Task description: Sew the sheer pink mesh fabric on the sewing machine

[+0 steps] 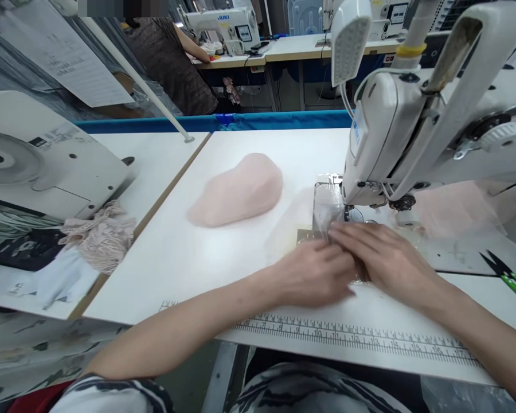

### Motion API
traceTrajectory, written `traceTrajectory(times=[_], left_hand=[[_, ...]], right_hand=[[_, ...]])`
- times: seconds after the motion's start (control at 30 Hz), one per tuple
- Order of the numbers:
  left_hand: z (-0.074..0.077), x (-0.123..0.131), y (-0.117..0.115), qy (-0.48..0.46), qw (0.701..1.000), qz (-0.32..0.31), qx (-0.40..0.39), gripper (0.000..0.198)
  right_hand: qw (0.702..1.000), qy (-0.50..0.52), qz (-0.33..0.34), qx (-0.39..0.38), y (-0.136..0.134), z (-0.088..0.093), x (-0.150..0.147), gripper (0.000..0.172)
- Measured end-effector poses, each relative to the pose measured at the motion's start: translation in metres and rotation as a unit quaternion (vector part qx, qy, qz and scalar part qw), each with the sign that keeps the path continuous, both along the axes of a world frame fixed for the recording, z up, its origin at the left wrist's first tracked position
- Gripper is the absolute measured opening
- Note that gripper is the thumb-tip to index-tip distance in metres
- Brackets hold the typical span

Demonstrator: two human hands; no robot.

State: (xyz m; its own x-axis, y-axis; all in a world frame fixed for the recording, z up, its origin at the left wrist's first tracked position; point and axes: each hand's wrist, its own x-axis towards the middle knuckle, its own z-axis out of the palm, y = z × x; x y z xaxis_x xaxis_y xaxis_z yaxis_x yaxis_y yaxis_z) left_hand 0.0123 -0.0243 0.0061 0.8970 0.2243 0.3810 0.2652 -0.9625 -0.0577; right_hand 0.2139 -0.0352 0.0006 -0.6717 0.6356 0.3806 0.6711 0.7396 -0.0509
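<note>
My left hand is closed just in front of the sewing machine's needle area, its fingers curled and slightly blurred. My right hand meets it there, fingers pressed together over the left fingertips and the thumb hidden. Between them they pinch a sheer pale fabric piece, which spreads left over the table; its gripped edge is hidden. Right above the fingers stand the presser foot and needle of a white sewing machine. A clear plate lies beside the foot.
Pale pink cut fabric lies on the white table to the left. Green-handled scissors rest at the right, near more pink sheer fabric. A ruler strip marks the front edge. Another machine stands left; a person sits beyond.
</note>
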Motion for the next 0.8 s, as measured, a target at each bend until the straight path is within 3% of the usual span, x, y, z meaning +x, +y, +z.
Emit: traceTrajectory(times=[0.07, 0.1, 0.13, 0.2, 0.3, 0.47, 0.6, 0.7, 0.8], left_hand=[[0.003, 0.0, -0.01, -0.025, 0.993, -0.112, 0.006, 0.033], [0.004, -0.001, -0.012, -0.043, 0.992, -0.121, 0.006, 0.034], [0.005, -0.002, -0.012, -0.063, 0.994, -0.09, 0.001, 0.033], [0.006, -0.004, -0.008, -0.073, 0.995, 0.052, -0.029, 0.026], [0.007, -0.006, 0.002, -0.01, 0.965, 0.244, -0.094, 0.03], [0.009, -0.004, 0.007, 0.027, 0.919, 0.334, -0.21, 0.026], [0.012, -0.004, 0.006, -0.002, 0.902, 0.322, -0.288, 0.01], [0.014, -0.003, 0.004, -0.072, 0.897, 0.307, -0.309, 0.006], [0.018, -0.002, 0.002, -0.144, 0.882, 0.281, -0.349, 0.004]], right_hand=[[0.995, 0.023, 0.081, -0.047, -0.002, 0.0, -0.001, 0.042], [0.991, 0.045, 0.113, -0.064, -0.003, 0.001, -0.001, 0.038], [0.985, 0.071, 0.135, -0.078, -0.003, 0.002, 0.0, 0.034], [0.974, 0.119, 0.156, -0.11, -0.003, 0.006, 0.002, 0.031], [0.964, 0.149, 0.151, -0.162, -0.001, 0.01, 0.008, 0.033], [0.956, 0.145, 0.145, -0.21, 0.005, 0.011, 0.016, 0.036], [0.968, 0.133, 0.105, -0.185, 0.004, 0.013, 0.015, 0.034], [0.979, 0.148, -0.001, -0.143, -0.002, 0.016, 0.009, 0.023], [0.959, 0.187, -0.089, -0.193, -0.008, 0.019, 0.002, 0.032]])
